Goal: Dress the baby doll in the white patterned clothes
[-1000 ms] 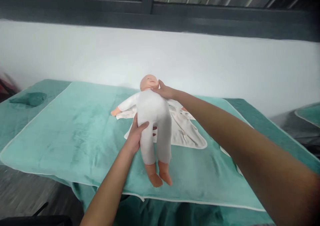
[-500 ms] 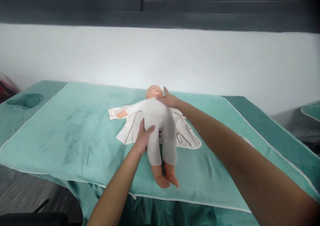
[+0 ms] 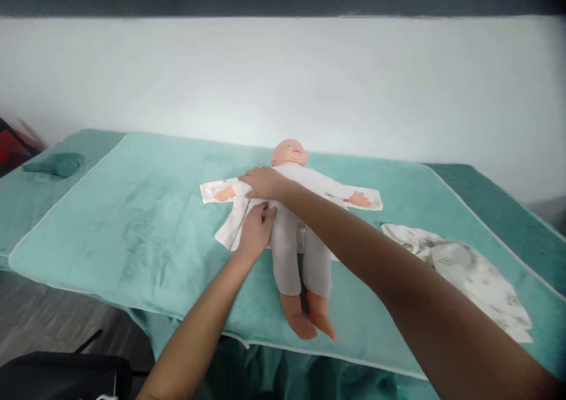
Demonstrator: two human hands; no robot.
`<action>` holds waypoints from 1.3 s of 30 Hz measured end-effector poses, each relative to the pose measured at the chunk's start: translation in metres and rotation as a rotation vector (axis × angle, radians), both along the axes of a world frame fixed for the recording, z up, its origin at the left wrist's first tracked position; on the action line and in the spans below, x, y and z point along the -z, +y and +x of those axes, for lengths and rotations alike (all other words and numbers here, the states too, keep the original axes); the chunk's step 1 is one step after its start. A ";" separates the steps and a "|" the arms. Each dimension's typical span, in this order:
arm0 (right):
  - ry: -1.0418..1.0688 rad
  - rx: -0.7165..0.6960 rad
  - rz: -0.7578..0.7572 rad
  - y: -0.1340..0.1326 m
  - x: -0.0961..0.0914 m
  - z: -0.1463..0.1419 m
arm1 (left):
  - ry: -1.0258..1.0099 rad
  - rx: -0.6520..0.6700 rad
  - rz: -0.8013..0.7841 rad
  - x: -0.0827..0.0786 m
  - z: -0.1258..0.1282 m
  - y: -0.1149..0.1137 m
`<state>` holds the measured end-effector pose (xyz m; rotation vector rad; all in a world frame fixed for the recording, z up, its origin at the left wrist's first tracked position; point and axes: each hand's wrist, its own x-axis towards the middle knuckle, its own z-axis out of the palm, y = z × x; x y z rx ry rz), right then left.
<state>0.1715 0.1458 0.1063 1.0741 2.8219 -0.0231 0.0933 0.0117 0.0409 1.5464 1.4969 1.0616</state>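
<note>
A baby doll in a white bodysuit lies on its back, its head toward the wall and bare feet toward me. Beneath it a white baby jacket is spread open, with the doll's arms stretched along its sleeves. My right hand reaches across the chest and rests on the doll's upper arm at the left, fingers extended. Lower down, my left hand is beside the doll's waist, its fingers curled on the jacket's front panel with the thumb close to them. My right forearm covers part of the doll's trunk and the jacket's right side.
A green padded mat covers the table, which stands against a white wall. Crumpled printed white cloth lies at the right, partly behind my right arm. A dark chair is at lower left.
My right hand has moved left from the doll's neck and shoulder to the opposite upper arm. My left hand has shifted up to the jacket beside the waist. The view has turned right and down.
</note>
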 end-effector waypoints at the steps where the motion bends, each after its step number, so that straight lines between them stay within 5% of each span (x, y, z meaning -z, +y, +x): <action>1: 0.002 0.020 0.002 0.002 0.002 -0.001 | 0.152 0.015 0.043 -0.001 -0.007 0.007; 5: 0.095 0.155 0.026 0.009 -0.003 0.013 | 0.730 0.003 0.182 0.005 -0.029 0.035; 9: 0.376 0.263 -0.049 0.008 -0.008 0.035 | 0.820 -0.184 0.178 0.018 -0.044 0.062; 17: 0.362 0.255 -0.022 -0.002 0.000 0.042 | 0.015 -0.351 0.086 0.024 -0.073 0.082; 23: 0.284 0.257 -0.067 -0.002 -0.003 0.048 | -0.584 -0.151 -0.134 0.020 -0.094 0.085; 26: 0.199 0.271 -0.041 -0.005 -0.003 0.051 | -0.687 -0.198 -0.151 0.018 -0.097 0.084; 30: 0.067 0.278 0.071 -0.010 0.004 0.045 | -0.424 -0.338 0.047 0.021 -0.086 0.077; 35: 0.055 0.276 0.146 -0.015 0.013 0.021 | 0.127 -0.014 0.231 0.030 -0.066 0.065; 39: 0.334 0.283 0.141 -0.028 0.004 0.041 | 0.241 -0.043 0.248 0.032 -0.063 0.064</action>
